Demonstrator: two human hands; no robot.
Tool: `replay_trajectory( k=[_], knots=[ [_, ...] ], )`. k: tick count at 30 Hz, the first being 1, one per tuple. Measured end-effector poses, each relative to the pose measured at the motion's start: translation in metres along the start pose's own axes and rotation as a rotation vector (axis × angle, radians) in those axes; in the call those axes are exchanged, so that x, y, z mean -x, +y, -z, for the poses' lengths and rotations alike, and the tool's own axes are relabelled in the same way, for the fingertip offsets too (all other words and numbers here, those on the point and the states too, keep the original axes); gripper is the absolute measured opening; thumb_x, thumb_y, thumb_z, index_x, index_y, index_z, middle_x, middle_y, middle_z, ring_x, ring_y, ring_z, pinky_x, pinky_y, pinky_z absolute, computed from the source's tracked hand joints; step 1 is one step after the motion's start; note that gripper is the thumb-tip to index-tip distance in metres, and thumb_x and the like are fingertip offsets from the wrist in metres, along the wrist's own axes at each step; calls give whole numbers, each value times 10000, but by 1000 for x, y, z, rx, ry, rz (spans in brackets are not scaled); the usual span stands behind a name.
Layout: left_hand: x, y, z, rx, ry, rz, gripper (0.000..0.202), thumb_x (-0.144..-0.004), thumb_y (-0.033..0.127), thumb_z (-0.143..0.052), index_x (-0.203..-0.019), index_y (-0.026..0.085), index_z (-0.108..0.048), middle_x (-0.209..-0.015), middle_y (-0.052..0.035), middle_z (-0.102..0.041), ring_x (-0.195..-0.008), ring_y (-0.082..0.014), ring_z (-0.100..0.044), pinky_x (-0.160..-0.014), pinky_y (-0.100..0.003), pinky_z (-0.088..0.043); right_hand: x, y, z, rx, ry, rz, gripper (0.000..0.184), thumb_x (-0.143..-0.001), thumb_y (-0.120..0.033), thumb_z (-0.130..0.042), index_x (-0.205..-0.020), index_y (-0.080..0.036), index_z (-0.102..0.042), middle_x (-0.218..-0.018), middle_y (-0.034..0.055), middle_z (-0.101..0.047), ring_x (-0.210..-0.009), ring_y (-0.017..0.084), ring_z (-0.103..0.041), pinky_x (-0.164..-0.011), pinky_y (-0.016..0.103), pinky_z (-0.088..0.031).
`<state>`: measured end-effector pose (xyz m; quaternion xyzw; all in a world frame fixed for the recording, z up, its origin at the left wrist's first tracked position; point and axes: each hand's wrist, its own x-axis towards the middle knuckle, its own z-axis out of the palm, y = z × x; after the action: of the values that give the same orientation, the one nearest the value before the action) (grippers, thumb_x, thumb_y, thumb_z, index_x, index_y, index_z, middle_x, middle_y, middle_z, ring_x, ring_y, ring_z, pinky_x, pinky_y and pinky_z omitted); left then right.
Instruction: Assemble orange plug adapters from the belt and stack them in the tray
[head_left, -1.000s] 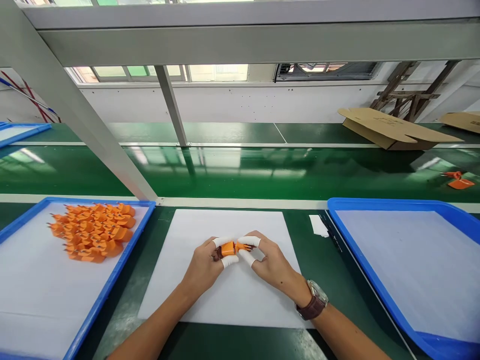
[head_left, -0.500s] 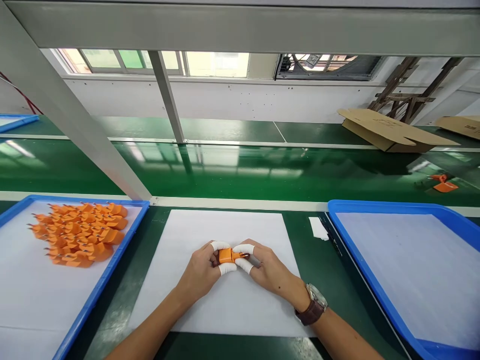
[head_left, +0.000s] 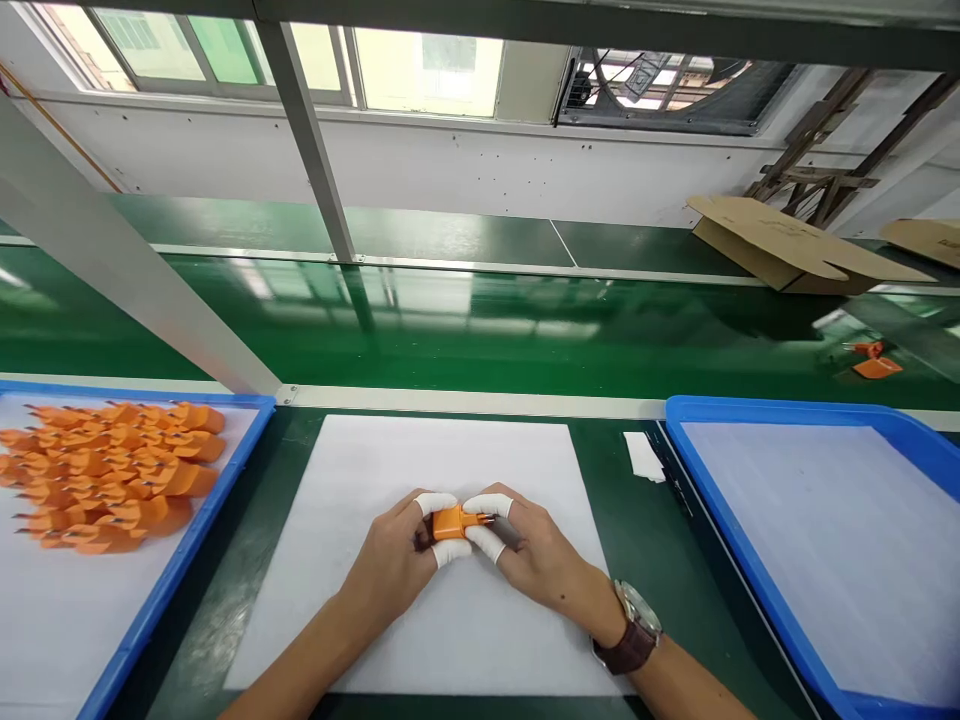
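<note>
Both my hands meet over a white sheet on the green bench. My left hand pinches a small orange plastic part between thumb and forefinger, both in white finger cots. My right hand, also with white cots and a brown wristwatch, pinches the same part's right end, where a thin dark pin or tip sticks out. A pile of several like orange parts lies in the blue tray at my left.
A second blue tray lined with white sits at right. A small white scrap lies between sheet and tray. Beyond runs a glossy green conveyor with one orange piece on it; flattened cardboard lies behind. A slanted metal post stands left.
The view has tilted and shifted right, so the left tray slid toward the frame edge. My hands have pressed closer together on the orange part.
</note>
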<state>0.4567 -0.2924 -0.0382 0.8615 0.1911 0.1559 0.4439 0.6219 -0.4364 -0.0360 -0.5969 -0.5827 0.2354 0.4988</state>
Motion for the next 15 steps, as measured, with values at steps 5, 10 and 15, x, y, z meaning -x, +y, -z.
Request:
replay_trajectory(
  k=[5, 10, 15],
  knots=[
    [-1, -2, -3, -26, 34, -41, 292, -877, 361, -721, -1122, 256, -604, -1017, 4, -685, -639, -102, -518, -573, -232, -521, -2, -1, -1, 0, 2, -32, 299, -954, -110, -545, -1216, -253, -563, -1087, 61, -633, -921, 185, -610, -806, 351, -541],
    [-1, -2, -5, -50, 49, -65, 321, -874, 354, -730, -1147, 252, -594, -975, 4, -668, -638, -104, -506, -570, -232, -512, -5, 0, 1, -48, -10, -53, 319, -949, -112, -565, -1220, -278, -592, -1089, 44, -648, -938, 180, -617, -827, 345, -537],
    [-2, -2, -3, -52, 23, -90, 309, -891, 381, -705, -1145, 240, -599, -943, -5, -645, -641, -109, -488, -565, -240, -499, -8, -1, 5, -75, -64, -79, 288, -938, -113, -586, -1179, -265, -627, -1064, 44, -648, -928, 181, -618, -826, 342, -531]
  ],
)
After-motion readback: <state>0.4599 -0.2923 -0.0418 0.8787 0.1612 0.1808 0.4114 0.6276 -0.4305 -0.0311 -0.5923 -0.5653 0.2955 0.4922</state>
